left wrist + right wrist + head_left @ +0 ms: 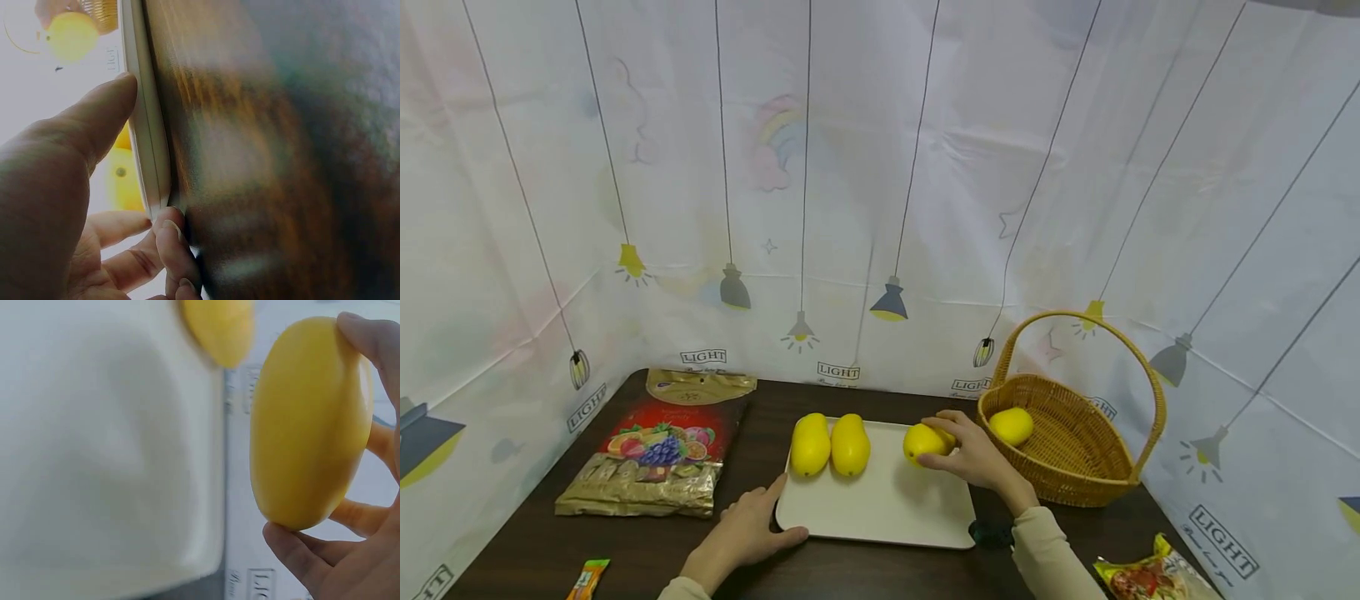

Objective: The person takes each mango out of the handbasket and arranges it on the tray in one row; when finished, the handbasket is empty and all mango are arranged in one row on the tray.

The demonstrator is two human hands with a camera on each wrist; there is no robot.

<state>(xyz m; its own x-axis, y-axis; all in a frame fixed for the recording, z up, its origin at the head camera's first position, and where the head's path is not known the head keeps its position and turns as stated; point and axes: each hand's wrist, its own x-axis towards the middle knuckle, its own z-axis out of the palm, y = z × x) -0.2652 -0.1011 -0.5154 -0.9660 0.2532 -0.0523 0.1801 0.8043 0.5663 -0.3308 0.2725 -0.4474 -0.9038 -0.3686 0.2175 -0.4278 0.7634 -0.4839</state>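
Observation:
A cream tray (880,521) lies on the dark table with two yellow mangoes (810,446) (850,446) side by side at its left end. My right hand (973,454) grips another mango (921,443) over the tray's right part. In the right wrist view, thumb and fingertips pinch this mango (309,425) at its two ends, and it overlaps the space beyond the tray's edge. My left hand (741,529) holds the tray's near left corner, thumb along the front edge and fingers at the left side. The left wrist view shows the fingers (172,231) bent at that corner.
A wicker basket (1075,487) with a tall handle stands right of the tray, holding one mango (1011,426). A large candy bag (655,454) lies at left. A small orange-green packet (587,579) and a snack bag (1157,575) lie near the front. A printed curtain surrounds the table.

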